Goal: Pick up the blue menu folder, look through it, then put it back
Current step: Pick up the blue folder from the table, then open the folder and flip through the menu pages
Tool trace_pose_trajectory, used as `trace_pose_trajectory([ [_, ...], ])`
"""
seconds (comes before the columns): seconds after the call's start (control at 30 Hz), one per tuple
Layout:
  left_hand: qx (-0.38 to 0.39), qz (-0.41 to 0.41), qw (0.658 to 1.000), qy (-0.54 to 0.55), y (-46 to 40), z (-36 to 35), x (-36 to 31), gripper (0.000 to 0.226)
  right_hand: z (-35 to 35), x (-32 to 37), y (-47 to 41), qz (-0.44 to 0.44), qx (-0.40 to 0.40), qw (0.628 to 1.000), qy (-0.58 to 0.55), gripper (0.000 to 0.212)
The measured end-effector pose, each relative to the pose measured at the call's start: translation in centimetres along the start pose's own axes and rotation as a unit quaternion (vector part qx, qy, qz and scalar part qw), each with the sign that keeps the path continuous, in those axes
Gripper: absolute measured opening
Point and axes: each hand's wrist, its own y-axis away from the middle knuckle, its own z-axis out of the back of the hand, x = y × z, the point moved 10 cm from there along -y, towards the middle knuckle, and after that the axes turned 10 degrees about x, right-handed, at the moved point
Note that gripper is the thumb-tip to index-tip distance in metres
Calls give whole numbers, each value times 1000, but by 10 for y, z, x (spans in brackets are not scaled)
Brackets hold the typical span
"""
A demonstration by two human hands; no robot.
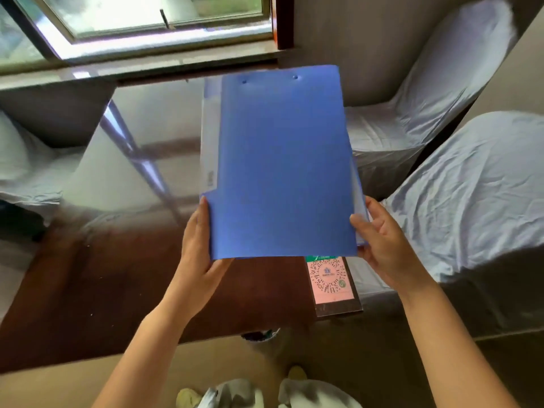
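The blue menu folder (282, 163) hung closed above the desk (117, 260), its near corners gripped by the left hand (198, 260) and right hand (385, 245), seemingly so the cover could be opened.

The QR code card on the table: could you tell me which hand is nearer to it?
Right. The right hand is just above the QR code card, gripping the blue folder; the left hand is farther left.
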Motion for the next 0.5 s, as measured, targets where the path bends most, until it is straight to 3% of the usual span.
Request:
trace_pose_trajectory([
  [0.1, -34, 50, 977, 205, 3, -6, 11, 71, 6, 0, 4, 9, -27, 999, -18, 40],
  [0.2, -67, 84, 946, 306, 11, -9, 24, 23, 9, -6, 9, 2, -18, 1000, -13, 35],
  [0.3, -121, 194, 852, 472, 23, -17, 52, 20, 11, -13, 17, 11, -12, 1000, -24, 35],
  [0.33, -124, 189, 836, 501, 16, -13, 46, 22, 13, -13, 19, 19, -18, 999, -34, 35],
  [0.4, -66, 118, 814, 565, 3, -3, 28, 37, 19, -10, 20, 37, -45, 997, -47, 37],
  [0.5, -42, 91, 835, 541, 1, 6, 25, 35, 28, -2, 19, 52, -77, 995, -47, 38],
])
